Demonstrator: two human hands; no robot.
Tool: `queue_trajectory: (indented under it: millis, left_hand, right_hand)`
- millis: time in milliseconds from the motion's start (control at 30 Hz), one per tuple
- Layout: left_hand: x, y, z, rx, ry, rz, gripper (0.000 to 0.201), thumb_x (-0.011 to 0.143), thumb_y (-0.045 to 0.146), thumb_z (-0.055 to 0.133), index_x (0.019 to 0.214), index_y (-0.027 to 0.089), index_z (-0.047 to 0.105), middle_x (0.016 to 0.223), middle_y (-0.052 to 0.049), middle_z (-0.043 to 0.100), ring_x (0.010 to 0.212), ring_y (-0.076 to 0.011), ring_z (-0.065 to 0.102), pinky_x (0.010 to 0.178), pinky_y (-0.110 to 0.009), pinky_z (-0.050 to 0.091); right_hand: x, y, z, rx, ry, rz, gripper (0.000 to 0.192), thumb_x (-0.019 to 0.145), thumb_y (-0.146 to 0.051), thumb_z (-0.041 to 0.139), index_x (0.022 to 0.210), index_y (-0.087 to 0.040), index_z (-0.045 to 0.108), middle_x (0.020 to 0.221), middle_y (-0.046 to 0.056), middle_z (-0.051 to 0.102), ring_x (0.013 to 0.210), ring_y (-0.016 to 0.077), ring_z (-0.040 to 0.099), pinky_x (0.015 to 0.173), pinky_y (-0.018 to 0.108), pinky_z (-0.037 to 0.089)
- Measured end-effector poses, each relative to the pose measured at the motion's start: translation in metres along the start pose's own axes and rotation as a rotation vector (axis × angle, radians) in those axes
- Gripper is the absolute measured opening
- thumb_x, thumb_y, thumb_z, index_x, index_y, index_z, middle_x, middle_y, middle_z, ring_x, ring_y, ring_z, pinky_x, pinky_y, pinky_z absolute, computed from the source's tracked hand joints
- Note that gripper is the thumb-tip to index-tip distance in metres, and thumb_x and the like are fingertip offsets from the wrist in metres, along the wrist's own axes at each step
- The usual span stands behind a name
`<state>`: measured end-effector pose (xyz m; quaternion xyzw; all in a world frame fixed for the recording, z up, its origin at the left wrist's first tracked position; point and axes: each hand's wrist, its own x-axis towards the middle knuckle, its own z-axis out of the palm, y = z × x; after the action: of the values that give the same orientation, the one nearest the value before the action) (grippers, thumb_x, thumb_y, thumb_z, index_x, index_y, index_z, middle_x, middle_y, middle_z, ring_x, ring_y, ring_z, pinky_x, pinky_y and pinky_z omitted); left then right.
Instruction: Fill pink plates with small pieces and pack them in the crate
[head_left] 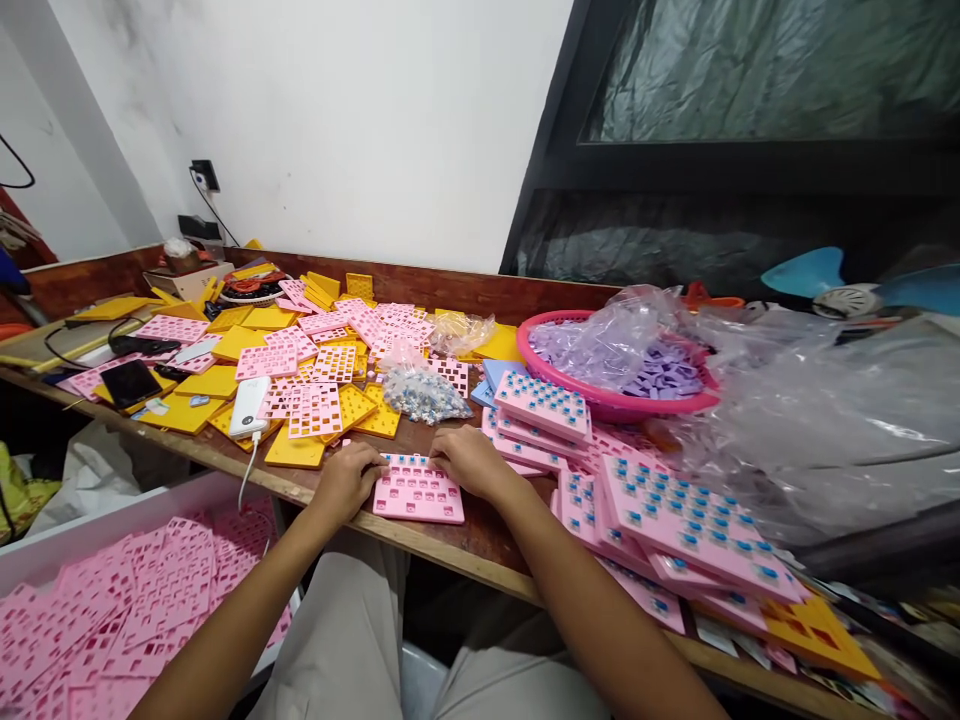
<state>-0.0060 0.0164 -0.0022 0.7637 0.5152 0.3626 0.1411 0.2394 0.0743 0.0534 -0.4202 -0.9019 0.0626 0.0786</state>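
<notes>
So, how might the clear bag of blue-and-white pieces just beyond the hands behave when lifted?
The bag is probably floppy, since its thin plastic looks crumpled. It would likely sag, as the small pieces are heaped together inside. Some might spill if tipped, though whether it is sealed isn't clear.

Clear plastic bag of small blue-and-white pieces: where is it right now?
In the head view, the bag lies mid-picture on the brown table, just beyond the right hand and pink perforated plate, left of the round pink basket.
</notes>
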Motion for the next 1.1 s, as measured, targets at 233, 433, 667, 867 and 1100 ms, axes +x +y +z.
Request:
queue_trajectory:
  millis: [233,433,667,867,1100]
  left_hand:
    - [-0.014,0.015,0.000,0.211,-0.043,0.051,0.026,0.099,0.025,0.048,0.102,0.021,0.073,0.105,-0.008,0.069,0.102,-0.0221,0.062,0.093,-0.037,0.048]
    - [-0.020,0.024,-0.011,0.358,-0.092,0.149,0.028,0.100,0.031,0.048,0.115,0.021,0.070,0.115,-0.010,0.069,0.109,-0.0258,0.060,0.097,-0.041,0.045]
    - [0.082,0.008,0.000,0.363,-0.114,0.141,0.018,0.094,0.024,0.057,0.103,0.020,0.072,0.103,-0.007,0.069,0.099,-0.0220,0.063,0.087,-0.032,0.048]
    - [0.127,-0.012,0.031,0.389,-0.231,0.171,0.012,0.084,0.019,0.066,0.093,0.021,0.074,0.099,-0.007,0.070,0.097,-0.0228,0.064,0.084,-0.030,0.048]
    - [0.125,-0.021,0.046,0.349,-0.181,0.173,0.019,0.085,0.019,0.065,0.102,0.021,0.074,0.101,-0.009,0.071,0.105,-0.0258,0.060,0.090,-0.034,0.047]
  right_hand:
    - [0.002,-0.007,-0.004,-0.061,-0.060,0.069,0.012,0.089,-0.026,0.067,0.087,-0.024,0.078,0.095,0.006,0.076,0.088,0.0218,0.067,0.073,0.027,0.041]
    - [0.001,-0.008,0.001,-0.085,-0.052,0.033,0.019,0.090,-0.018,0.061,0.086,-0.022,0.079,0.097,0.009,0.076,0.093,0.0232,0.068,0.080,0.028,0.041]
    - [-0.002,0.014,0.006,0.118,-0.011,-0.051,0.018,0.092,-0.030,0.064,0.101,-0.024,0.078,0.102,0.003,0.076,0.092,0.0194,0.068,0.074,0.025,0.042]
    - [0.000,0.009,0.007,0.081,0.059,-0.056,0.013,0.090,-0.024,0.066,0.091,-0.022,0.079,0.099,0.004,0.076,0.091,0.0185,0.067,0.075,0.025,0.043]
    - [0.007,0.005,0.016,0.077,0.060,0.034,0.010,0.086,-0.022,0.069,0.083,-0.022,0.078,0.093,0.005,0.076,0.089,0.0206,0.067,0.074,0.027,0.043]
